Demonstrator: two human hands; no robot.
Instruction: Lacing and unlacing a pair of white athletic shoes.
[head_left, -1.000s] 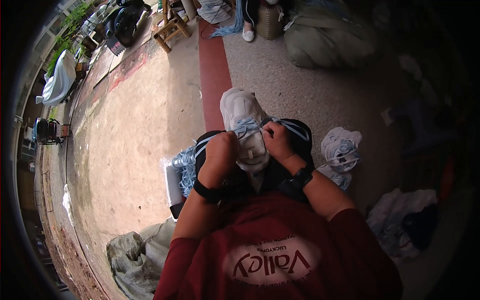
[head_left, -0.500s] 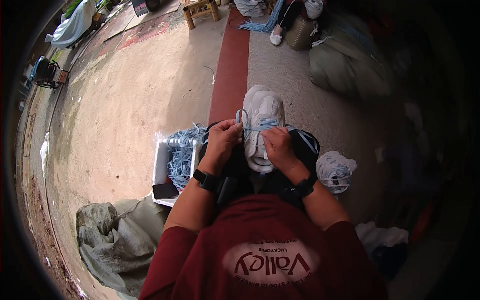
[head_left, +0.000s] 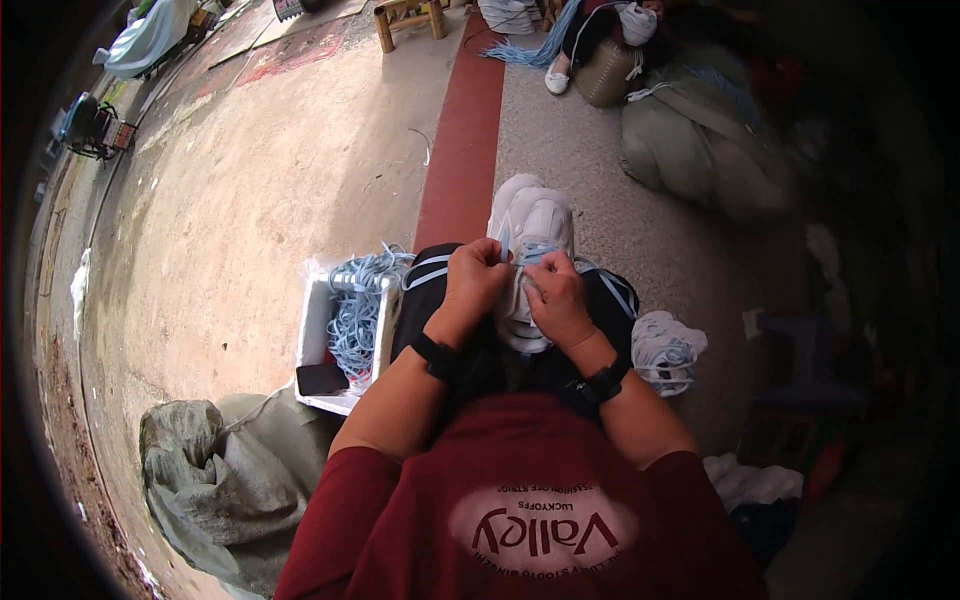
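Note:
White sneakers (head_left: 548,220) rest between my knees, toes pointing away from me, with light blue shoelace (head_left: 538,252) across the front one. My left hand (head_left: 477,278) is closed at the left side of the lacing, pinching a light blue lace that stands up in a short strip above the fingertips. Close beside it, my right hand (head_left: 560,298) is also closed over the lacing, thumb and finger together on the lace. The fingers cover much of the shoe's opening. Loose lace ends lie over both my dark trouser legs.
Left of my knee stands a white foam box (head_left: 312,325) with tangled blue laces (head_left: 352,330) and a dark phone (head_left: 322,379). A grey-green sack (head_left: 225,490) lies behind it. To the right is a white bundle (head_left: 668,350) with blue laces. Ahead are a large sack (head_left: 700,145) and a seated person's foot (head_left: 557,78).
My left hand has moved right, nearer my right hand. The lace loop that stood above its fingers is now a short narrow strip. My right hand stays at the lacing.

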